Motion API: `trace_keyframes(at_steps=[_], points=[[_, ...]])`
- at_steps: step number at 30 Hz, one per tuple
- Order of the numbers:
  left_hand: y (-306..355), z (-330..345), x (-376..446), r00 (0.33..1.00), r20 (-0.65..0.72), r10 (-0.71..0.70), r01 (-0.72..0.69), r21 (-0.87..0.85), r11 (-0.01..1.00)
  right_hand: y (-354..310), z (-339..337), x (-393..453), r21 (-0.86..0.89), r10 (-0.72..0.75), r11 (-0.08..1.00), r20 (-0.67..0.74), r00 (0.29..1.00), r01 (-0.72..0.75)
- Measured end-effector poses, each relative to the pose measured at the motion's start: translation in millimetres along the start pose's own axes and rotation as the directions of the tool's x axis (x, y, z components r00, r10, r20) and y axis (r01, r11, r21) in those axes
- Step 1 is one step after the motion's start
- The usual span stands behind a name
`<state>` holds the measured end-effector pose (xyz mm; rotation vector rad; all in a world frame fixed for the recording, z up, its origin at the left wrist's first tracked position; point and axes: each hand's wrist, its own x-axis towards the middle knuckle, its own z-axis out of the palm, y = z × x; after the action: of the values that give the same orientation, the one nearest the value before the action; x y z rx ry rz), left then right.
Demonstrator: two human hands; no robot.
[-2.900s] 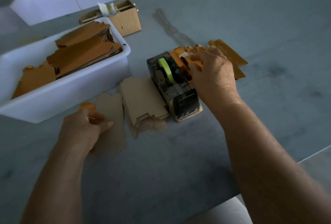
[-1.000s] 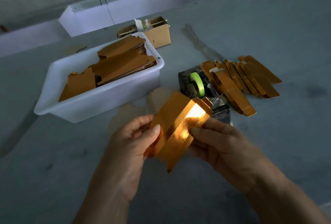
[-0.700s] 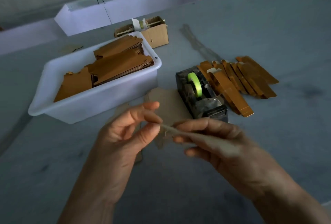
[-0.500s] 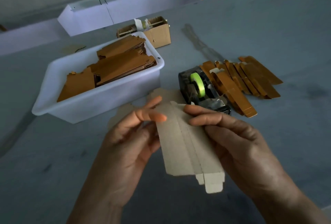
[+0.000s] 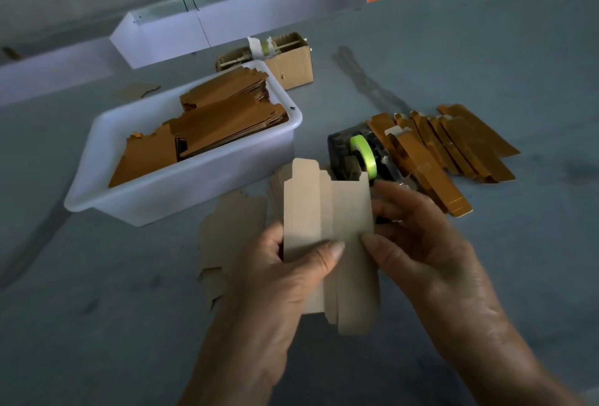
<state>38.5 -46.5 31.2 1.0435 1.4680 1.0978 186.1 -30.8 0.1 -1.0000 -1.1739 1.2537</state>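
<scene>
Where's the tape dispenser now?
Head view, centre-right: the tape dispenser sits between the white tub and the gold strips, just behind the held cardboard blank.

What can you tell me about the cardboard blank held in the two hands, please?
The cardboard blank is a die-cut piece of plain dull-brown card, creased lengthwise into narrow panels, with notched tabs at its top and bottom ends. It is partly folded along those creases and held above the table, its top end in front of the tape dispenser. The left hand grips its left side, thumb across the face; the right hand pinches its right panel.
</scene>
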Motion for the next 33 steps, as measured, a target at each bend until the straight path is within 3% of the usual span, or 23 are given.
trace_keyframes(at_steps=[3, 10, 24, 33], points=[[3, 1, 0, 1.0, -0.014, 0.021, -0.021, -0.003, 1.0, -3, 1, -4, -0.114, 0.04, 0.992, -0.057, 0.998, -0.046], [3, 7, 0, 1.0, -0.03, 0.007, -0.008, -0.044, 0.999, 0, 1, -6, -0.014, 0.092, 0.996, -0.03, 0.995, -0.092], [1, 14, -1, 0.989, -0.131, 0.067, -0.057, 0.079, 0.995, 7, 2, -7, 0.121, 0.058, 0.991, 0.009, 0.998, -0.059], [3, 17, -5, 0.997, -0.048, 0.056, -0.049, 0.148, 0.988, 2, 1, -6, 0.209, 0.103, 0.971, 0.059, 0.993, -0.113]])
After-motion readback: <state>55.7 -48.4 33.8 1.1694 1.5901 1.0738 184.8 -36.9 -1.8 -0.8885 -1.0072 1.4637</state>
